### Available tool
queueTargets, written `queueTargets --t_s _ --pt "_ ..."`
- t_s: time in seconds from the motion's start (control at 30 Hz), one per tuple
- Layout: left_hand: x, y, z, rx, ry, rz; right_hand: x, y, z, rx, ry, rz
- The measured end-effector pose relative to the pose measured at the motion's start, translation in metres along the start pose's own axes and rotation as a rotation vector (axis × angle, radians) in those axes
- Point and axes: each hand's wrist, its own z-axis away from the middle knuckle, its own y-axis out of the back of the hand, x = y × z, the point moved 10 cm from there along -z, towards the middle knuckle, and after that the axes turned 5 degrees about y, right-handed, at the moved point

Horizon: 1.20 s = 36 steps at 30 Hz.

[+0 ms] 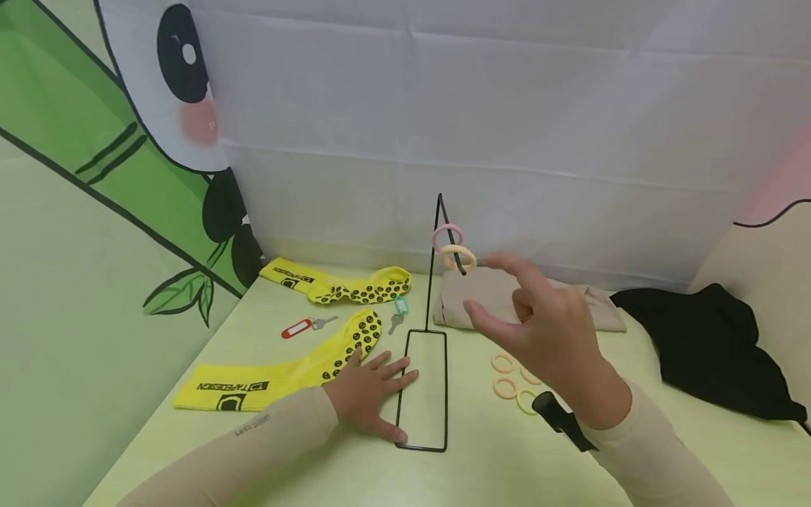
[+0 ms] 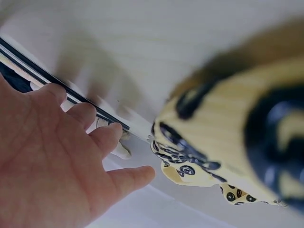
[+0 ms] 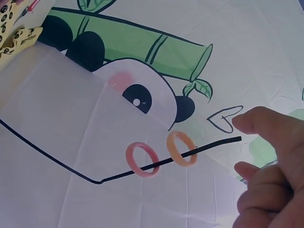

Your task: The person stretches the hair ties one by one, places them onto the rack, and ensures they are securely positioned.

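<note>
A black wire stand (image 1: 426, 384) has its rectangular base on the pale green table (image 1: 481, 465) and a slanted arm rising from it. On that arm hang a pink ring (image 1: 447, 236) and an orange ring (image 1: 457, 255). My left hand (image 1: 380, 386) lies flat, fingers spread, on the base's left edge. My right hand (image 1: 491, 285) hovers just right of the arm's tip, fingers relaxed and holding nothing. The right wrist view shows the pink ring (image 3: 142, 159) and orange ring (image 3: 182, 148) on the wire, with my fingertips (image 3: 263, 121) beside its end. Three loose rings (image 1: 505, 387) lie under my right wrist.
Two yellow socks (image 1: 279, 373) (image 1: 355, 285) lie left of the stand, with a red key tag (image 1: 296, 329) and a green one (image 1: 400, 305) between them. A folded beige cloth (image 1: 589, 310) lies behind the stand, a black cloth (image 1: 709, 345) at the right. A panda backdrop (image 1: 443, 105) closes the back.
</note>
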Motion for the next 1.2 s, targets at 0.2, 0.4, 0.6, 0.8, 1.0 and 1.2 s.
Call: queueTargets --t_s 0.2,0.4,0.6,0.8,1.0,1.2 --pt "0.000 0.000 0.000 -0.005 0.001 0.015 0.008 -0.003 0.005 -0.024 -0.023 0.003" --pt "0.001 0.001 -0.002 -0.003 -0.001 0.012 0.021 -0.009 0.018 -0.053 -0.062 -0.011" --pt "0.000 0.001 -0.001 -0.029 0.009 0.022 0.042 -0.031 0.047 -0.154 -0.176 -0.031" --pt "0.000 0.002 0.000 -0.030 0.007 0.020 0.078 -0.067 0.087 -0.332 -0.389 -0.078" --pt "0.000 0.001 -0.002 -0.017 -0.001 0.011 0.119 -0.101 0.128 -0.520 -0.562 -0.123" --pt "-0.001 -0.001 -0.003 -0.018 -0.002 0.003 0.156 -0.134 0.173 -0.715 -0.764 -0.298"
